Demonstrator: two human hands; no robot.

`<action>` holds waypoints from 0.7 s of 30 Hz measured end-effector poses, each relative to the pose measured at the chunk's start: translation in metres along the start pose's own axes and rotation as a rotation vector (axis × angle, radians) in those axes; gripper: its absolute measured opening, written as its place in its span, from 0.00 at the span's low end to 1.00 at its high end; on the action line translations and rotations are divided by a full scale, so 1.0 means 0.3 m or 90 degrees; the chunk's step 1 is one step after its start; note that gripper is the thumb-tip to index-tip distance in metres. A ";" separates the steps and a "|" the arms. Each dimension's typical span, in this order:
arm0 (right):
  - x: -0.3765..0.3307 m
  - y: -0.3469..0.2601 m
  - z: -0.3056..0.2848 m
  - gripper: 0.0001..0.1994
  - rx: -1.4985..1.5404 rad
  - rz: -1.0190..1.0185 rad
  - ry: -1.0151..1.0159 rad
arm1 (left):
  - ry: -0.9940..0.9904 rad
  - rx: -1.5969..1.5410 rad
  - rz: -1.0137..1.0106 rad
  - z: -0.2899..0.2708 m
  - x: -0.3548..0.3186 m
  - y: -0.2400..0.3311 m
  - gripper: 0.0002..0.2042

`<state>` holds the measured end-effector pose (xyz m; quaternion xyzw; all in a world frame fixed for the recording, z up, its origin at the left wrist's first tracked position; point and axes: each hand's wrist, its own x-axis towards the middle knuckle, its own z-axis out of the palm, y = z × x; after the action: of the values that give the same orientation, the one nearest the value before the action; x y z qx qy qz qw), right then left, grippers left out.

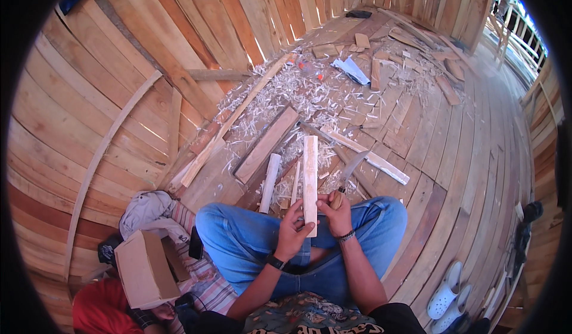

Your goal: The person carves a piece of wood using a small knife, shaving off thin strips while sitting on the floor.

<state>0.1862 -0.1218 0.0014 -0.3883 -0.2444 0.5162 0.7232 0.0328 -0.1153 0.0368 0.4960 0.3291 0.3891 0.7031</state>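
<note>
A pale, squared strip of wood stands up between my hands, its lower end above my lap. Around that lower end are the fingers of my left hand, closed on it. My right hand grips the wooden handle of a knife, whose curved blade points up and away to the right. The right thumb and fingertips lie close against the strip's edge. Beyond my knees, a pale rounded stick and a thick reddish-brown block lie on the floor to the left.
Wood shavings cover the floor ahead. A long pale batten lies right of the strip, offcuts farther back. A cardboard box stands at my left on a striped cloth. White clogs sit at lower right. Plank walls enclose the left.
</note>
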 end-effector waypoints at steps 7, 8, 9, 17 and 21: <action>0.001 -0.003 -0.006 0.16 -0.011 -0.011 0.037 | -0.004 0.026 -0.024 0.010 -0.026 -0.013 0.33; 0.001 -0.002 -0.009 0.16 -0.024 -0.019 0.050 | -0.007 0.031 -0.026 0.012 -0.027 -0.017 0.33; 0.004 0.002 -0.008 0.16 -0.037 -0.027 0.060 | -0.006 0.046 -0.024 0.008 -0.029 -0.024 0.33; 0.007 -0.015 0.002 0.16 -0.075 -0.071 0.080 | -0.026 0.077 -0.039 0.004 -0.063 -0.076 0.38; 0.012 -0.013 -0.004 0.16 -0.073 -0.061 0.091 | -0.070 0.050 -0.074 0.009 -0.080 -0.066 0.42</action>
<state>0.1906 -0.1195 0.0036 -0.4531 -0.2393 0.4373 0.7391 0.0279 -0.1414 0.0205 0.5239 0.3330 0.3069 0.7214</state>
